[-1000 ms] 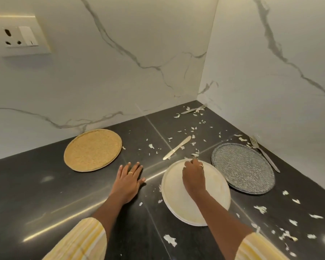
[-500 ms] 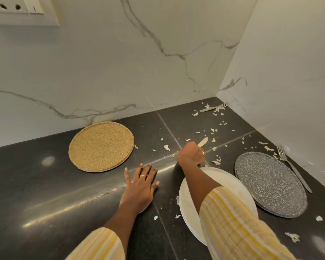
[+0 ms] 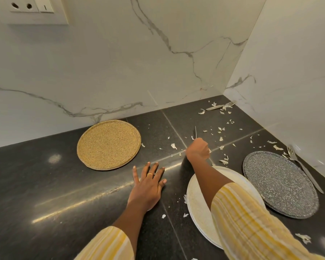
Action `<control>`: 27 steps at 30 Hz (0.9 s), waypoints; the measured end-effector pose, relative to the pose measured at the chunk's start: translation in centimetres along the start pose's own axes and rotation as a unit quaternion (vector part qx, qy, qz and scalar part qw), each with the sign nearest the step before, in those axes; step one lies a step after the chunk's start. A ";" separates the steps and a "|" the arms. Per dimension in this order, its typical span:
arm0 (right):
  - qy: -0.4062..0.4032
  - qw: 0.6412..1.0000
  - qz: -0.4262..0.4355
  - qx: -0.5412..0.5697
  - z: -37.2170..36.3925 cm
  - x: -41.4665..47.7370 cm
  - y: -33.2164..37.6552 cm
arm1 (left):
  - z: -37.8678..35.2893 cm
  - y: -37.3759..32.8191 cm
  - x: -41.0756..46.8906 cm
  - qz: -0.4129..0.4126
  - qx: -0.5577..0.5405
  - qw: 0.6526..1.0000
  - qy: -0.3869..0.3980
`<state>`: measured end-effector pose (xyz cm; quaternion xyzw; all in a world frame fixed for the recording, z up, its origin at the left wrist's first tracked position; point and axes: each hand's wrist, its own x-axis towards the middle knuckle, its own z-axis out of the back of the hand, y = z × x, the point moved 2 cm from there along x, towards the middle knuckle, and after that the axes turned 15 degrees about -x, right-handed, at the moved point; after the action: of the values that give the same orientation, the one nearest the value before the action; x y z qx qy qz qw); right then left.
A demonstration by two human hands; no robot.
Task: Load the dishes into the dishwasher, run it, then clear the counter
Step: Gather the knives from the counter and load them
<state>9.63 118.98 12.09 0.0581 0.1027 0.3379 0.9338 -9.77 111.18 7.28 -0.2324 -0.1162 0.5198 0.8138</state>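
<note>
Right hand (image 3: 197, 150) is centre-right, fingers clenched round a table knife (image 3: 195, 131). Only a thin edge-on sliver of blade shows above the fist, long axis near vertical in frame, tip toward the marble back wall (image 3: 120, 72), over the bench (image 3: 45, 184) among white scraps (image 3: 174, 146). Left hand (image 3: 148, 186) is lower centre, fingers released and spread flat on the bench. Tan plate (image 3: 109, 144) sits centre-left, white plate (image 3: 197, 203) under the right forearm, grey speckled plate (image 3: 280, 184) just right of it with a fork (image 3: 306, 171) beside its right rim, and a second fork (image 3: 221, 106) in the far corner.
</note>
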 end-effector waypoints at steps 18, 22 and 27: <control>-0.010 0.958 0.016 0.286 1.4 -8.7 -8.2 | -0.4 0.2 -0.3 -0.039 -0.039 0.997 -0.046; -0.050 0.969 0.019 0.240 0.7 -13.2 -11.3 | 0.0 -0.4 -0.7 -0.055 -0.066 0.995 -0.056; -0.079 0.975 0.013 0.209 0.0 -18.2 -15.1 | 1.4 -1.3 -2.7 -0.118 -0.051 0.990 -0.064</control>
<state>5.31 95.66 12.17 0.2801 0.0960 0.3154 0.9016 -10.56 108.64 9.27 -0.2246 -0.2215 0.4270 0.8474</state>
